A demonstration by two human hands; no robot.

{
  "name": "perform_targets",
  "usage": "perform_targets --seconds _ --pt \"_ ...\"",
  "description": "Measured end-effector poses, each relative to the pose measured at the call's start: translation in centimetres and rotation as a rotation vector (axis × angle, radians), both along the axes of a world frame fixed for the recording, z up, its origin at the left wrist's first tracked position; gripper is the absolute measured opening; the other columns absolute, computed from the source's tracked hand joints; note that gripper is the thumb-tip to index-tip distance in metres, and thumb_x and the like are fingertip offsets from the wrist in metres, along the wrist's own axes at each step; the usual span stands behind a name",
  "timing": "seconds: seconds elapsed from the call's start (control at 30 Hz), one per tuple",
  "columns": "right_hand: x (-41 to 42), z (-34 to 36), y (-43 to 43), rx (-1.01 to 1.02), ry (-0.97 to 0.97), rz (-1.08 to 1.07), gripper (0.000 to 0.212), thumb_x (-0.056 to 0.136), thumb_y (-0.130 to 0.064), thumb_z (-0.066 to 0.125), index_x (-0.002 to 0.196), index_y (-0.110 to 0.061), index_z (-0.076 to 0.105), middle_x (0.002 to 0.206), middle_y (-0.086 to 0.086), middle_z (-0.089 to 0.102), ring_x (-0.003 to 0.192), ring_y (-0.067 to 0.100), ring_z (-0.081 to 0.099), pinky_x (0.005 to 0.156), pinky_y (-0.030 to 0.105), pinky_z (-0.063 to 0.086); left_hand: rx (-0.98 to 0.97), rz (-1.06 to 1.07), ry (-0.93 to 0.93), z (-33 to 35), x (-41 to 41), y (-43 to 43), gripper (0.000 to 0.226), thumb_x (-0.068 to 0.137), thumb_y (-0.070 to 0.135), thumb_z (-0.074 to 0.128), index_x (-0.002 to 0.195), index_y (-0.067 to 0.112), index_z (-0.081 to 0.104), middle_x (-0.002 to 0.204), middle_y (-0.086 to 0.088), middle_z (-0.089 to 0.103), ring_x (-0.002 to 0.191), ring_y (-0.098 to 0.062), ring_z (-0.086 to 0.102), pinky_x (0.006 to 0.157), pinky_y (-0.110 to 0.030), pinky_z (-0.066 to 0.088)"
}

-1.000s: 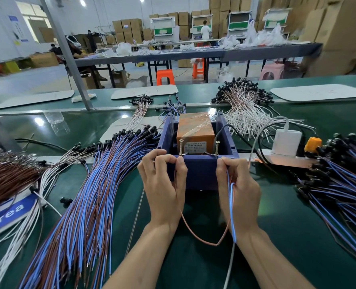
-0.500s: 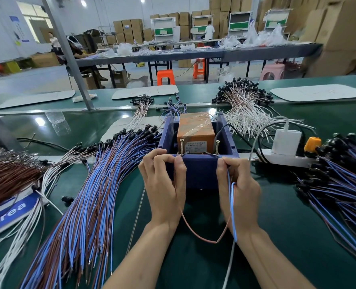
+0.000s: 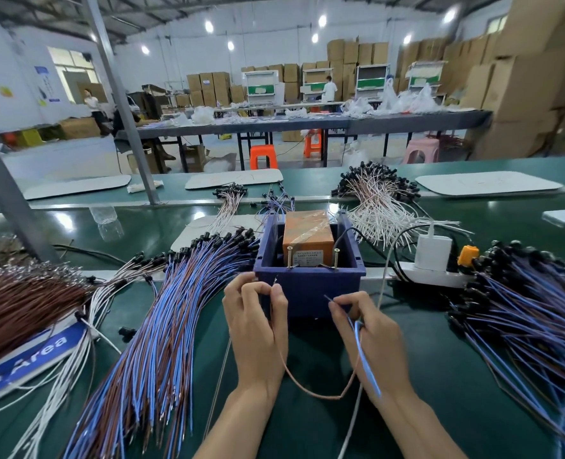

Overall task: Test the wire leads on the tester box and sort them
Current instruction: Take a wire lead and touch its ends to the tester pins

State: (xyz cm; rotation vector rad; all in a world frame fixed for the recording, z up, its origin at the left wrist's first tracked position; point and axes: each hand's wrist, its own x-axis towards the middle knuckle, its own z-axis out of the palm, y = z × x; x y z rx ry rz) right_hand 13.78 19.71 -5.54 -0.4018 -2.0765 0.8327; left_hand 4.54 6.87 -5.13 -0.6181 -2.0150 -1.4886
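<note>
Left hand point(image 3: 256, 326) is pinching one end of a pink wire lead point(image 3: 310, 394) at the front left corner of the blue tester box point(image 3: 307, 286); right hand point(image 3: 370, 339) is gripping its other end with a blue lead point(image 3: 367, 361), dark tip pointing at the box. Pink wire lead is sagging between them; bundled leads point(image 3: 161, 326) are lying on the green table point(image 3: 307, 429) to the left

Bright, even light falls from round ceiling lamps point(image 3: 209, 26) and a window point(image 3: 72, 66) at left, leaving white glare on the glossy green table point(image 3: 161, 223), while the wide lens bows the edges and the foreground blue wire point(image 3: 367, 366) seems smeared by motion.
</note>
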Motion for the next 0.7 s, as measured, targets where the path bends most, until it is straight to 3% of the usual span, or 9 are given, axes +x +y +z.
perform_targets --seconds 0.2,0.3,0.37,0.47,0.6,0.7 --pt "1.3 -0.6 -0.2 -0.007 -0.077 0.02 0.022 0.089 -0.023 0.076 0.089 -0.039 0.062 0.091 -0.024 0.059 0.072 0.004 0.062 0.058 0.02 0.047 -0.218 0.167 -0.168 -0.5 1.2 -2.6 0.012 0.098 0.031 0.059 0.094 0.02 0.057 0.104 0.003 0.051 0.099 -0.016 0.044 0.088 -0.038 0.043" --pt "2.4 -0.6 -0.3 0.049 -0.146 0.059 0.035 0.094 -0.009 0.067 0.111 -0.039 0.063 0.099 -0.022 0.05 0.074 0.003 0.061 0.056 0.018 0.049 -0.442 0.231 -0.298 -0.8 1.6 -3.9 0.012 0.099 0.028 0.059 0.106 0.019 0.06 0.114 -0.001 0.055 0.109 -0.024 0.048 0.091 -0.036 0.04" --pt "3.0 -0.4 -0.3 0.065 -0.182 0.067 0.052 0.092 0.005 0.061 0.126 -0.035 0.059 0.1 -0.022 0.045 0.073 0.005 0.058 0.053 0.013 0.043 -0.555 0.235 -0.385 -0.9 1.6 -4.5 0.022 0.098 0.016 0.057 0.119 0.02 0.057 0.126 -0.003 0.052 0.117 -0.023 0.044 0.099 -0.035 0.039" --pt "3.6 -0.1 -0.5 0.038 -0.234 0.042 0.071 0.086 0.018 0.054 0.141 -0.028 0.052 0.102 -0.021 0.043 0.07 0.005 0.053 0.061 0.009 0.041 -0.45 0.185 -0.472 -0.4 2.0 -5.3 0.038 0.092 -0.006 0.049 0.123 0.014 0.058 0.126 -0.009 0.052 0.114 -0.024 0.042 0.101 -0.036 0.038" --pt "4.1 0.4 -0.6 0.036 -0.276 -0.025 0.078 0.088 0.017 0.05 0.152 -0.026 0.039 0.105 -0.011 0.038 0.075 0.007 0.049 0.066 0.016 0.041 -0.229 0.159 -0.255 1.4 3.3 -5.6 0.026 0.095 -0.001 0.054 0.107 0.021 0.06 0.112 -0.002 0.057 0.104 -0.018 0.049 0.089 -0.031 0.04" --pt "4.1 1.1 -1.0 0.093 -0.31 -0.05 0.077 0.092 0.009 0.049 0.156 -0.028 0.028 0.113 -0.007 0.031 0.074 0.009 0.046 0.064 0.018 0.039 -0.327 -0.103 -0.057 3.7 4.9 -4.1 0.016 0.099 0.017 0.055 0.109 0.029 0.061 0.106 0.017 0.056 0.105 -0.006 0.05 0.09 -0.019 0.038"
